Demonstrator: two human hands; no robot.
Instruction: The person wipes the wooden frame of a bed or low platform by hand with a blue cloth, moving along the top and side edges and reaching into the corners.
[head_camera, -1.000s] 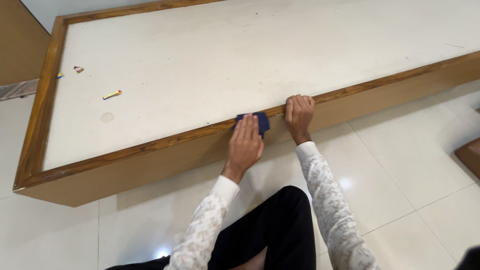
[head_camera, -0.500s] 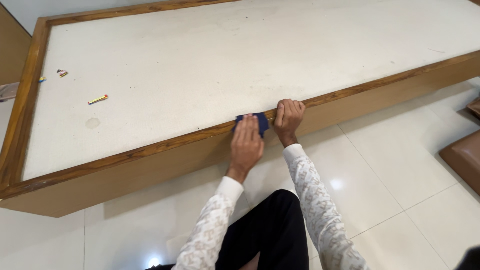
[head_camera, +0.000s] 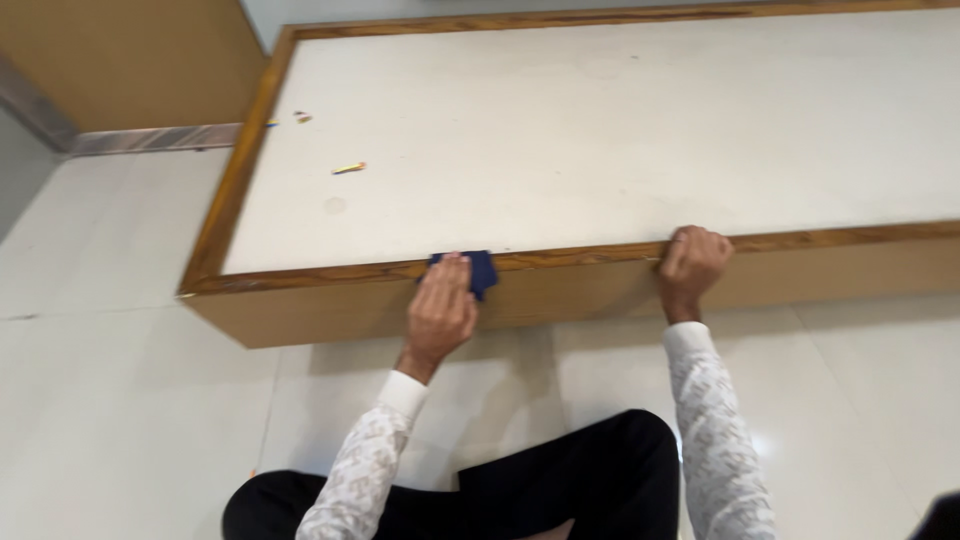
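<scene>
Starting at the left, I see small scraps (head_camera: 349, 167) lying near the far left corner of the low platform (head_camera: 620, 130) — too small for me to tell what they are. My left hand (head_camera: 440, 312) lies flat, fingers together and stretched forward, pressing a dark blue cloth (head_camera: 478, 268) onto the wooden trim (head_camera: 330, 272) of the platform's near edge, toward its left corner. Most of the cloth is hidden beneath the fingers; only a folded end shows past the fingertips. The left forearm rises from the lower middle in a pale patterned sleeve (head_camera: 365, 470), wrist straight. Further right, well apart from the cloth, my right hand (head_camera: 690, 265) is curled over the same near edge — fingers hooked on top of the trim, gripping it, knuckles bent. Its fingertips are hard to make out. The right forearm comes up nearly vertical. The platform's right end is cut off by the frame
</scene>
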